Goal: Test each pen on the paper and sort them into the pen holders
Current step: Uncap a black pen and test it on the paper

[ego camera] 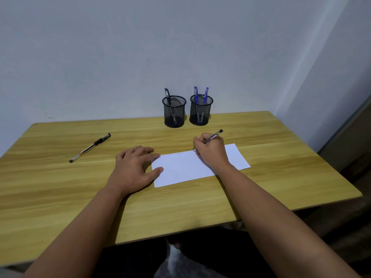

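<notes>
Left hand (136, 167) flat, pinning paper (186, 169) edge; right hand (210, 151) pinching pen (212, 136), tip at far edge.

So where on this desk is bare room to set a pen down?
Bare wood lies between the loose pen and the left holder, and right of the paper. It is crowded around both hands: left, right.

Right hand (210, 152) grips pen (213, 137), tip on paper (192, 169) top edge, frame centre. Left hand (133, 167) flat, pressing paper's left edge. Spare black pen (90, 147) left. Two mesh holders (174, 115) (200, 114) upper centre.
</notes>
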Available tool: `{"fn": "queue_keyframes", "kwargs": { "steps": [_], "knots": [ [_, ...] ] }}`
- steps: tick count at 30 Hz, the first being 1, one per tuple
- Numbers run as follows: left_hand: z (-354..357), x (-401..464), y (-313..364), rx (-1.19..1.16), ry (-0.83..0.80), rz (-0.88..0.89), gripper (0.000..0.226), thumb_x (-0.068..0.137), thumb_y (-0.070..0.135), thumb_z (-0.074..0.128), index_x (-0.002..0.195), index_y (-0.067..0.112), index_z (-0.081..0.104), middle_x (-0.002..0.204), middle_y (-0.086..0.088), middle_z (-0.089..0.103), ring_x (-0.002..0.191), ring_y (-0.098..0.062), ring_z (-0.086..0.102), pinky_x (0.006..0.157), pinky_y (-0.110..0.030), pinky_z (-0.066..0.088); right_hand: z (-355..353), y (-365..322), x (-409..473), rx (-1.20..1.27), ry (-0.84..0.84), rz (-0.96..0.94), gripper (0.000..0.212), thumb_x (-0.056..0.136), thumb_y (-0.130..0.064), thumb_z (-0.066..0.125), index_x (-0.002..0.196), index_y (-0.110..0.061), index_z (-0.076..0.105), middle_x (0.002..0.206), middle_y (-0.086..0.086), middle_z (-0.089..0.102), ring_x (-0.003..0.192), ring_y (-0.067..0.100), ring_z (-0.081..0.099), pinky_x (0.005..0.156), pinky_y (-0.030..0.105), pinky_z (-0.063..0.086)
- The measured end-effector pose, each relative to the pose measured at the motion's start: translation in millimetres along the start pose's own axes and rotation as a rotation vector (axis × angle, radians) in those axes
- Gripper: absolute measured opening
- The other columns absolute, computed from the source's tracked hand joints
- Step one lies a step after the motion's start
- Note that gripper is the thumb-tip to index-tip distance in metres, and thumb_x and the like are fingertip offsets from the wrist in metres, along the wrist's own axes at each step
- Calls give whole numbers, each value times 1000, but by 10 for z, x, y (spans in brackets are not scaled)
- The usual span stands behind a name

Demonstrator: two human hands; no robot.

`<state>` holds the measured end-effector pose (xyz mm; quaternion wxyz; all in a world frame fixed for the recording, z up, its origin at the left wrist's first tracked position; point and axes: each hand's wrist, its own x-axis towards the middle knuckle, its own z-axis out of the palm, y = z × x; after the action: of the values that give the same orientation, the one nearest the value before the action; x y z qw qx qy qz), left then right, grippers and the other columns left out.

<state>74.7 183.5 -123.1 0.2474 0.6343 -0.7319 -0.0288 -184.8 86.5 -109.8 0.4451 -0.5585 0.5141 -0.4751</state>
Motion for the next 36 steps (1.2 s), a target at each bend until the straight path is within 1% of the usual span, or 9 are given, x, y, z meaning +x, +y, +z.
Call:
{"fn": "queue_keyframes", "kwargs": {
  "steps": [5, 11, 13, 16, 20, 22, 26, 28, 36],
  "knots": [
    [5, 0, -10, 11, -1, 8, 56, 80, 75, 49, 127, 47, 65, 143, 21, 53, 141, -11, 36, 114, -42, 16, -10, 19, 12, -30, 40, -25, 35, 90, -18, 67, 69, 3, 48, 73, 39, 51, 64, 28, 58, 65, 41, 51],
    [9, -3, -11, 9, -4, 3, 56, 80, 74, 49, 127, 48, 65, 142, 23, 52, 140, -9, 36, 114, -41, 15, -9, 11, -6, -2, 19, -16, 34, 88, -14, 67, 70, 7, 46, 72, 37, 44, 67, 28, 52, 64, 40, 48],
    [13, 1, -14, 8, -3, 1, 56, 80, 75, 50, 127, 48, 65, 142, 23, 52, 140, -9, 35, 114, -40, 15, -5, 7, -6, -14, 34, -14, 33, 86, -12, 66, 67, 4, 44, 67, 30, 39, 66, 27, 49, 62, 40, 46],
    [9, 5, -19, 12, -1, 3, 55, 81, 74, 51, 127, 48, 65, 142, 23, 52, 140, -9, 35, 114, -39, 14, 4, 5, -4, -38, 58, -24, 38, 87, -12, 65, 58, -11, 40, 63, 13, 36, 63, 26, 42, 61, 39, 43],
    [11, 4, -11, 5, 2, 3, 55, 80, 74, 51, 127, 48, 65, 142, 23, 52, 140, -8, 34, 112, -36, 13, 11, -3, -10, -68, 66, -37, 39, 88, -17, 65, 60, -10, 39, 63, 13, 37, 62, 26, 43, 62, 39, 45],
    [12, 5, -15, 2, 2, 2, 55, 80, 74, 51, 127, 48, 65, 142, 23, 52, 140, -8, 35, 112, -37, 13, 12, -12, -10, -68, 74, -39, 40, 88, -14, 64, 60, -14, 36, 64, 11, 32, 63, 26, 37, 62, 39, 41],
    [13, 2, -14, 1, 4, 6, 56, 80, 75, 50, 126, 48, 65, 141, 23, 53, 140, -9, 36, 114, -41, 16, -4, -12, -15, -86, 55, -76, 41, 90, -10, 62, 62, -10, 32, 62, 10, 29, 63, 24, 34, 60, 36, 37],
    [10, 2, -11, 2, 6, 5, 57, 79, 75, 49, 126, 48, 66, 141, 23, 53, 140, -9, 36, 114, -41, 16, -8, -21, -25, -134, 74, -109, 46, 93, -7, 61, 60, -14, 31, 57, 1, 28, 59, 22, 33, 56, 33, 33],
    [7, 4, -11, -1, 0, 1, 56, 80, 75, 49, 126, 48, 65, 142, 23, 52, 140, -9, 36, 115, -42, 16, -22, -43, -38, -177, 110, -110, 39, 91, -4, 61, 62, -11, 37, 59, 3, 28, 59, 20, 31, 56, 31, 31]
  ]
}}
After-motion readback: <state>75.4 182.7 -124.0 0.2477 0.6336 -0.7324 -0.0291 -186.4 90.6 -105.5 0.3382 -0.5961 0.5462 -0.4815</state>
